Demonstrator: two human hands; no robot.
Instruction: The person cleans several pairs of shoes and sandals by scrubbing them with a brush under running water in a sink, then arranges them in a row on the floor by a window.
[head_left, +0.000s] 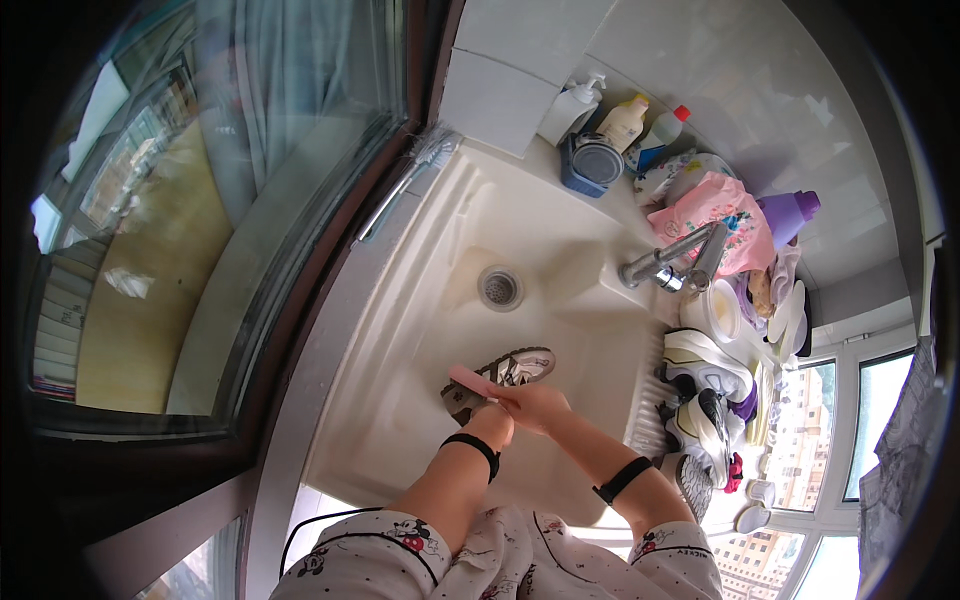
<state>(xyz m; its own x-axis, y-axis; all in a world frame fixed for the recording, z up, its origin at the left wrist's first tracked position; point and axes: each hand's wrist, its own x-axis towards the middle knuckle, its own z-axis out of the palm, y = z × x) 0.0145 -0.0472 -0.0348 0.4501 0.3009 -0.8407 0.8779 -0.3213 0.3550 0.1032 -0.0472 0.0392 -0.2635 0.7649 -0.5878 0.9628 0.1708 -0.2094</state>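
Over the cream sink basin (559, 480), my right hand (536, 409) grips a pink brush (471, 381), which lies across the side of a sneaker (529, 365). The sneaker is pale with laces and a dark, chunky sole, tipped so that part of the sole shows. My left hand (495, 421) is at the shoe's near end, holding it; its fingers are mostly hidden behind my right hand and the shoe. Beyond the toe lies the round drain (500, 288) of the basin.
A chrome faucet (667, 262) juts over the basin's right side. Several shoes (705, 405) crowd the right ledge near a white tub (711, 311). Bottles (622, 124) and a pink bag (724, 221) line the back. A long-handled brush (405, 180) lies by the window frame at left.
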